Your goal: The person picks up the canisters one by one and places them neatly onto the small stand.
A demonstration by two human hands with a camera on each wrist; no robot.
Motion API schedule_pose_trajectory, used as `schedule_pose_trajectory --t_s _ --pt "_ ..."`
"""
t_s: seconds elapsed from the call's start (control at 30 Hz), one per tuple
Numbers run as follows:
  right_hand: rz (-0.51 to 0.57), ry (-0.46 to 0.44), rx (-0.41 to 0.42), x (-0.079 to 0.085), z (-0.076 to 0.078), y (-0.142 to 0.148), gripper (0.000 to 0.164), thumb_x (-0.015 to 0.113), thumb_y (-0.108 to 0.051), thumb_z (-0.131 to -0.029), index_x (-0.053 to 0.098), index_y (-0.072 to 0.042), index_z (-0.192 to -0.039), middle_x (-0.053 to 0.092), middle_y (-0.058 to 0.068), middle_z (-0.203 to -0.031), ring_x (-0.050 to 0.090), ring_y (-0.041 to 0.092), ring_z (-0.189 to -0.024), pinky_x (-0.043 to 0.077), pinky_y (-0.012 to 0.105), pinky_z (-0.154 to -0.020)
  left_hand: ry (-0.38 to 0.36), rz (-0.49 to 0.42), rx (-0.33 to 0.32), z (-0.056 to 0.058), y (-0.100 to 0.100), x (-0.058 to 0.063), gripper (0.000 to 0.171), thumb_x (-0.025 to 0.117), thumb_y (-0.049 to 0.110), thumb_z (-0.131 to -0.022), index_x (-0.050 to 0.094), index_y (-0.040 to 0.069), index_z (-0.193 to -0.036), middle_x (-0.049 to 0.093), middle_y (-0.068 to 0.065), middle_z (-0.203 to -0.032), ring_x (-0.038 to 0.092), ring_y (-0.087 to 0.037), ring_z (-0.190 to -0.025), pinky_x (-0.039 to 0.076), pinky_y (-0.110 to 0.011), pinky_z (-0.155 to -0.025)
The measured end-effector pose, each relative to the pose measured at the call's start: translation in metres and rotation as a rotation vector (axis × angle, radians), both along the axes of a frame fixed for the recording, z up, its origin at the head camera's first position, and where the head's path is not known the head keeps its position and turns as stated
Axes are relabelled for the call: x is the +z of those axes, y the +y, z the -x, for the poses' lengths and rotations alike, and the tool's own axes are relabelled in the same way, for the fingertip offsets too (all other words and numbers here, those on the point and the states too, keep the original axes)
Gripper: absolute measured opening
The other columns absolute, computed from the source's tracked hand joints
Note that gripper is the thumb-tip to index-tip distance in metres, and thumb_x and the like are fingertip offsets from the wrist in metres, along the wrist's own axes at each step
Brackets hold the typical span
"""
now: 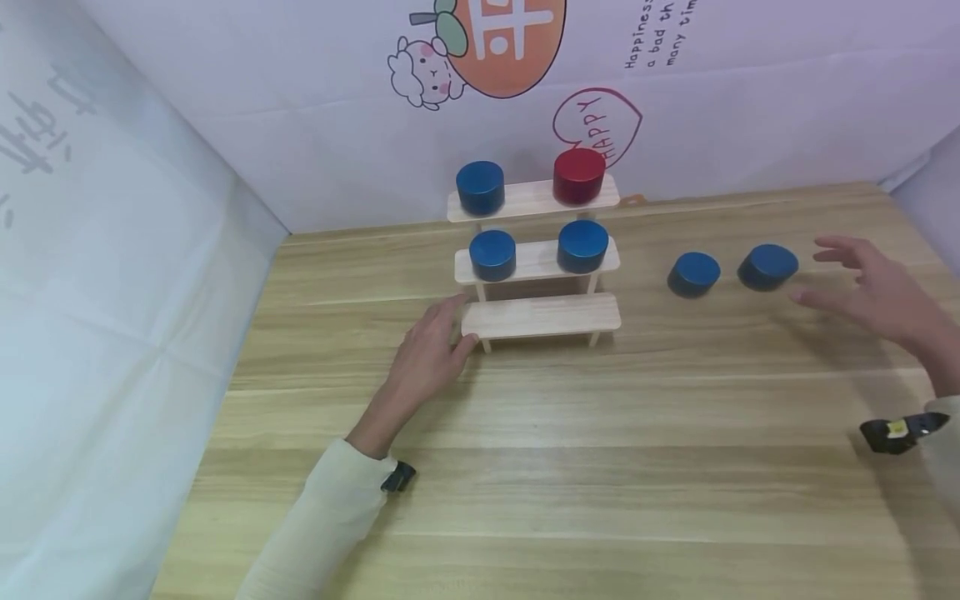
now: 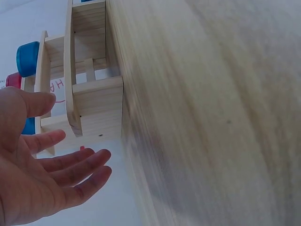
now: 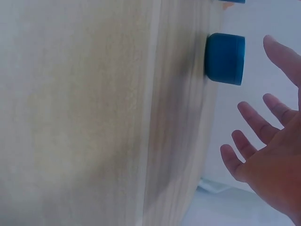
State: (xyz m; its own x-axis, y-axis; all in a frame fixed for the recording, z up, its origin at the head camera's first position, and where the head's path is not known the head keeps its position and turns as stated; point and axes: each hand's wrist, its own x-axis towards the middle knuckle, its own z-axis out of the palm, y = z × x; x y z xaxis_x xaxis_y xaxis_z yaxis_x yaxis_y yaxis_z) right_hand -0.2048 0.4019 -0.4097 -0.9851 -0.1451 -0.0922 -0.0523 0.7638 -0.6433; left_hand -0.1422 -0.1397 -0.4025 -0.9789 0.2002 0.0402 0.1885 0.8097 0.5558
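Note:
A wooden three-step rack [image 1: 540, 317] stands near the back of the table. My left hand [image 1: 432, 350] is at the left end of its lowest step, fingers spread; whether it touches the wood I cannot tell. In the left wrist view the left hand [image 2: 42, 165] is beside the rack [image 2: 96, 108], holding nothing. On the right, my right hand [image 1: 881, 292] hovers with thumb and fingers apart, just right of a blue round tin [image 1: 768, 267]. That tin [image 3: 225, 59] shows in the right wrist view, apart from the right hand [image 3: 277, 150]. Another blue tin [image 1: 693, 274] sits left of it.
The top step carries a blue tin [image 1: 480, 187] and a red tin [image 1: 578, 176]. On the middle step are two more blue tins, a left one [image 1: 492, 255] and a right one [image 1: 582, 246]. A printed white cloth [image 1: 337, 158] hangs behind the wooden table [image 1: 600, 483].

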Motion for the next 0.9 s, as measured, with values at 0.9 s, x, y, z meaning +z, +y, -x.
schedule_pose_trajectory --t_s 0.9 --pt "0.085 -0.103 0.073 -0.024 0.034 0.020 0.090 0.070 -0.020 -0.095 0.009 -0.002 -0.159 0.022 0.041 -0.150 0.009 0.062 -0.138 0.004 0.078 -0.103 -0.032 0.005 0.012 0.004 -0.001 -0.004 0.054 0.066 0.016 -0.098 0.047 0.007 -0.148 0.057 -0.013 -0.138 0.055 -0.024 -0.106 0.048 -0.045 -0.092"
